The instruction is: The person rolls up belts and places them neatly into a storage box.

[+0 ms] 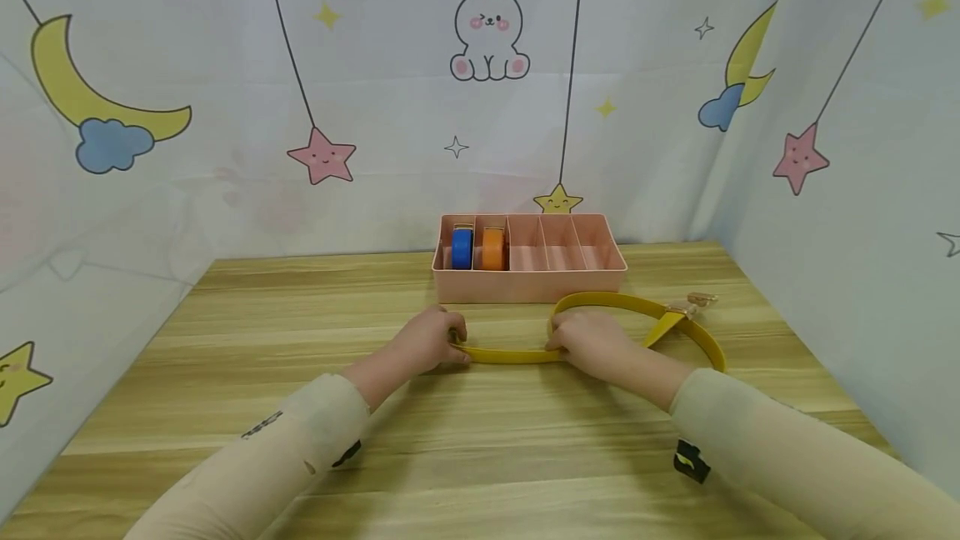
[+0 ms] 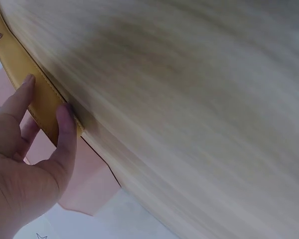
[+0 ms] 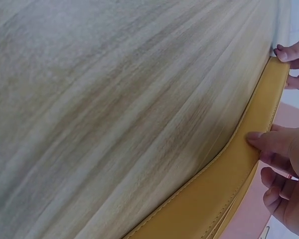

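Note:
A yellow belt (image 1: 510, 356) with stitched edges stands on its edge on the table. My left hand (image 1: 431, 338) pinches its free end between thumb and fingers. Farther along the strap, my right hand (image 1: 596, 344) grips it with thumb and fingertips, and a short stretch runs nearly straight between the hands. Beyond the right hand the strap loops back toward the gold-coloured buckle (image 1: 686, 307). In the right wrist view, the right thumb (image 3: 254, 137) lies against the belt's near face. Some of the fingers are hidden behind the strap.
Behind the hands stands a pink compartment box (image 1: 528, 286). A blue roll (image 1: 462, 248) and an orange roll (image 1: 492, 248) sit in separate compartments at its left. The wood-grain table (image 1: 480, 457) meets printed white curtains (image 1: 405, 107) at the back and sides.

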The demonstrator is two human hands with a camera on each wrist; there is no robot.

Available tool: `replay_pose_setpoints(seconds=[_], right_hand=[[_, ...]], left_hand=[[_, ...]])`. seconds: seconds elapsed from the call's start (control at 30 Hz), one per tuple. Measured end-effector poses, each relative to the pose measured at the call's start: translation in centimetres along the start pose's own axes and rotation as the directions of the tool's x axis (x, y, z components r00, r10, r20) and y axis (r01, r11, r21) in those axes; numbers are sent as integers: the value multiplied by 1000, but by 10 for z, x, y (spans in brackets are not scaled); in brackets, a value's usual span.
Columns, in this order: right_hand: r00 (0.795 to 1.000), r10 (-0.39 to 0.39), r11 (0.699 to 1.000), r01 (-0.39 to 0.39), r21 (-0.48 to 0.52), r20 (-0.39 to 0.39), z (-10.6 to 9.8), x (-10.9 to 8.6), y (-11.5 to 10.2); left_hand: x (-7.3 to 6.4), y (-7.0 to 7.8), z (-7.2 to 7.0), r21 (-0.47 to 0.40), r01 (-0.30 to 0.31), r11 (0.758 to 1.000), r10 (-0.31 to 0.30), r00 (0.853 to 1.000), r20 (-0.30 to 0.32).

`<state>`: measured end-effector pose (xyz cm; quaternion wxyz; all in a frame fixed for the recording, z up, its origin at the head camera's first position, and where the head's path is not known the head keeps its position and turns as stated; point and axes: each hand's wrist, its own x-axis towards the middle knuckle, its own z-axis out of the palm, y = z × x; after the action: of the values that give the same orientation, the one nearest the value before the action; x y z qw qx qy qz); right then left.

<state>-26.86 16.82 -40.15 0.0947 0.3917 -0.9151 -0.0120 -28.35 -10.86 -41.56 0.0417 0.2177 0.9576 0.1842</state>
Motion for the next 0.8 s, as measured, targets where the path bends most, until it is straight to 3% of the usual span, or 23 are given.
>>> replay_pose_setpoints(seconds=[0.37, 0.5, 0.67, 0.8], right_hand=[[999, 30, 1000, -30, 7, 44, -2, 4, -2], [998, 37, 999, -38, 11, 54, -4, 6, -3], [998, 41, 999, -42, 10, 50, -5, 9, -4], [994, 64, 997, -67, 36, 89, -4, 16, -9]], left_hand=[[0, 3, -4, 66, -72, 995, 69, 997, 46], [0, 3, -4, 75, -70, 995, 64, 995, 77], [-1, 3, -4, 51, -68, 996, 63, 994, 91], [-2, 4, -4, 17, -81, 997, 79, 992, 99]])
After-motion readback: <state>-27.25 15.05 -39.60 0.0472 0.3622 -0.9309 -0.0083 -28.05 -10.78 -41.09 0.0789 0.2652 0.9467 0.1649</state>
